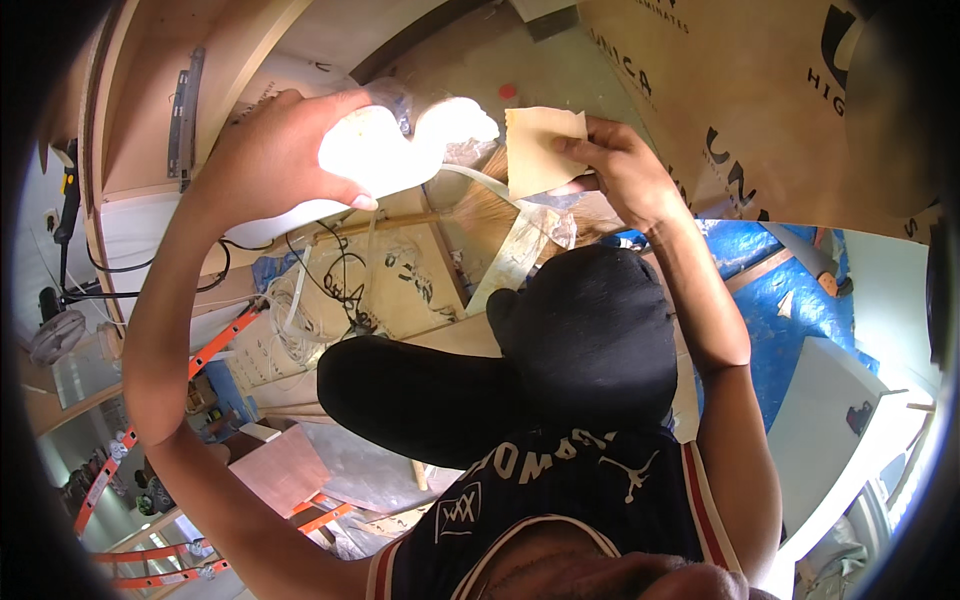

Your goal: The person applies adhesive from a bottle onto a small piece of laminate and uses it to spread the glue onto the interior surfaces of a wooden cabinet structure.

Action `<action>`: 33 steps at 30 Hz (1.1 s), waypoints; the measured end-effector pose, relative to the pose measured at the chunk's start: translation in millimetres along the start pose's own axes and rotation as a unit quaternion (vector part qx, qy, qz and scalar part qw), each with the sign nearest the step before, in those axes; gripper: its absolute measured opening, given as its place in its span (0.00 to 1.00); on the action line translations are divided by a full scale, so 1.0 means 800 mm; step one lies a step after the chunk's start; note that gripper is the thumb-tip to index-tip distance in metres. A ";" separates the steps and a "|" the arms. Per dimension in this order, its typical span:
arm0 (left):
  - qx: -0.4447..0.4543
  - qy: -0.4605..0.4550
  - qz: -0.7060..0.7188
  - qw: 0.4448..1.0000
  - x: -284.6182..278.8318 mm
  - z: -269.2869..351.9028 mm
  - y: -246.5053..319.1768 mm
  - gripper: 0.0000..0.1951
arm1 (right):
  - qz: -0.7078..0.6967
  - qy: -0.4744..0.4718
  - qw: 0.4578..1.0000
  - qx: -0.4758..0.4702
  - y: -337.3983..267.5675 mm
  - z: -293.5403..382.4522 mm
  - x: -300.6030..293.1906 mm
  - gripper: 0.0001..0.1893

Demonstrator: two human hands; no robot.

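My left hand (285, 157) is at the upper left, its fingers and thumb around one end of a white curved piece (390, 154). Glare washes out this piece, so its material and exact shape cannot be told. Between the thumb and fingers of my right hand (626, 165) is a tan sheet (536, 154) with a ragged left edge, which looks like sandpaper. The sheet hangs just right of the white piece, apart from it in the picture.
A wooden cabinet frame (217, 82) with a metal drawer slide (185, 120) stands left. Printed panels (750, 97) rise at right. Below lie black cables (337, 281), an orange ladder (225, 341) and blue sheeting (802, 300). My knees (585, 337) are in dark trousers.
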State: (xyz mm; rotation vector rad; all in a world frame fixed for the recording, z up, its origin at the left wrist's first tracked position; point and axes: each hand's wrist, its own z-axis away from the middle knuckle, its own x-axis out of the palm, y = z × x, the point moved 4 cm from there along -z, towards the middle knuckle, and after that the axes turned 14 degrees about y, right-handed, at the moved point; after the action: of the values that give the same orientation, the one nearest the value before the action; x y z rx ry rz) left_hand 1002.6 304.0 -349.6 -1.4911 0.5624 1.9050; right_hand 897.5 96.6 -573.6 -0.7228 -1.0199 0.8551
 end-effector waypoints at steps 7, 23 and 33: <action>0.091 0.039 -0.102 0.990 -0.019 -0.004 0.042 0.30 | 0.003 -0.012 1.000 0.002 0.014 -0.003 0.005 0.17; 0.232 0.072 -0.209 0.947 -0.028 -0.021 0.048 0.23 | -0.061 -0.045 0.997 0.015 0.012 0.003 0.017 0.16; 0.214 0.047 -0.218 0.951 -0.028 -0.021 0.039 0.22 | -0.100 -0.057 0.993 0.026 0.015 0.000 0.023 0.17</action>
State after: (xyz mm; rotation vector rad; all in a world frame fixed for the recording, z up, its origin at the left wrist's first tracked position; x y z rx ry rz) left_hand 995.2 265.8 -334.4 -1.2924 0.5861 1.2810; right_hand 899.2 118.3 -575.9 -0.5213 -1.1473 0.7528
